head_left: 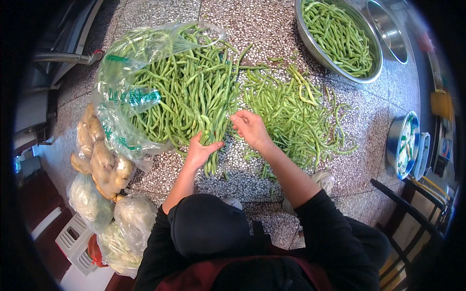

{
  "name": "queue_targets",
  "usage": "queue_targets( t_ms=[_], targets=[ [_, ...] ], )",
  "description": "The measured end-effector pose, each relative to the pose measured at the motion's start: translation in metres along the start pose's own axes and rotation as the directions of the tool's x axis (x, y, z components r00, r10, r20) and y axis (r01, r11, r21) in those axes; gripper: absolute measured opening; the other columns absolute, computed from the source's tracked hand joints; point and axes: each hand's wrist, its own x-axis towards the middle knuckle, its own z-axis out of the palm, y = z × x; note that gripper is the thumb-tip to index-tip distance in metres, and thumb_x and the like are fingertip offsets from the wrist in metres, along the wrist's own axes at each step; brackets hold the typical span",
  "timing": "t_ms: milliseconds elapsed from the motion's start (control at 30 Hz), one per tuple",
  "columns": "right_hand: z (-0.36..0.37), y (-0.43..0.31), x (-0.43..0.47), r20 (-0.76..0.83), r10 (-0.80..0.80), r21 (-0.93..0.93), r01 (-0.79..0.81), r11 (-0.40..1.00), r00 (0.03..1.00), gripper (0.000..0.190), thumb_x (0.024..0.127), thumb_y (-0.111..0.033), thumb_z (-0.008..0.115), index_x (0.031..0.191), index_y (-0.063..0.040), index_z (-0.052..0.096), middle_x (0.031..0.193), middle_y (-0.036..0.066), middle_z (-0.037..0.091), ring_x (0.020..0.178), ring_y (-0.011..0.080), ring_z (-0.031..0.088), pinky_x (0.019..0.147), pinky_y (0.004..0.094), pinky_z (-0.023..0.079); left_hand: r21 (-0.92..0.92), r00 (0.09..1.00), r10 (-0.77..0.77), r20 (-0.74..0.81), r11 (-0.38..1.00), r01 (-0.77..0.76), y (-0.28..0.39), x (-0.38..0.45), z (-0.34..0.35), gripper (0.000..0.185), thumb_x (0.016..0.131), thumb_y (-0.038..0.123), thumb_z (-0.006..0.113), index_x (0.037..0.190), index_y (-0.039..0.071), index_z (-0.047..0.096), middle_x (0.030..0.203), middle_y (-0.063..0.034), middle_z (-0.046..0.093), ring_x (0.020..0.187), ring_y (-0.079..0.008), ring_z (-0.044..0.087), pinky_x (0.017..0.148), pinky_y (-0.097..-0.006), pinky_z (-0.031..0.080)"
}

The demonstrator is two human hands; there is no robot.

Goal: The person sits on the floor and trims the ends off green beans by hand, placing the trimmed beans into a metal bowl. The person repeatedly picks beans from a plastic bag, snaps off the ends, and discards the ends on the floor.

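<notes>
My left hand (199, 152) grips a bunch of long green beans (212, 165), whose lower ends stick out below the thumb. The bunch lies against a large heap of green beans (189, 91) spilling from a clear plastic bag (120, 87) with green print. Just right of the bunch is my right hand (251, 130), its fingers curled and the thumb closed against them. No item shows between those fingertips. Beyond that hand, shorter bean pieces (284, 116) are spread loose on the speckled floor (233, 182), with a few yellowish pods (304, 87) on top.
A steel bowl (316, 58) full of beans stands at upper right, beside another steel bowl (391, 32). Bagged potatoes (107, 163) and bagged vegetables (91, 203) lie at left near a white plastic crate (72, 232). At right are a basin (395, 145) and a black metal frame (404, 207).
</notes>
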Motion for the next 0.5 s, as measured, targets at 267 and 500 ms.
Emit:
queue_targets(
  t_ms=[267, 500],
  targets=[
    [-0.030, -0.024, -0.010, 0.509, 0.169, 0.719, -0.525, 0.455, 0.844, 0.023, 0.088, -0.023, 0.043, 0.071, -0.008, 0.041, 0.056, -0.006, 0.030, 0.045, 0.0036, 0.026, 0.039, 0.0179, 0.023, -0.227, 0.989, -0.030, 0.146, 0.972, 0.063, -0.014, 0.003, -0.006, 0.026, 0.072, 0.001, 0.063, 0.095, -0.002, 0.051, 0.079, -0.0106, 0.062, 0.070, -0.0161, 0.061, 0.065, -0.0275, 0.050],
    [-0.023, -0.014, -0.036, 0.348, 0.192, -0.513, 0.015, 0.858, 0.918, 0.031, 0.085, -0.031, 0.048, 0.094, -0.003, 0.058, 0.082, 0.013, 0.061, 0.075, 0.0190, 0.057, 0.070, 0.0303, 0.044, -0.804, 0.991, -0.118, -0.058, 0.594, 0.024, -0.028, 0.015, -0.021, 0.029, 0.074, 0.004, 0.059, 0.100, 0.000, 0.048, 0.086, -0.0125, 0.059, 0.076, -0.0206, 0.058, 0.063, -0.0312, 0.049]
  ],
)
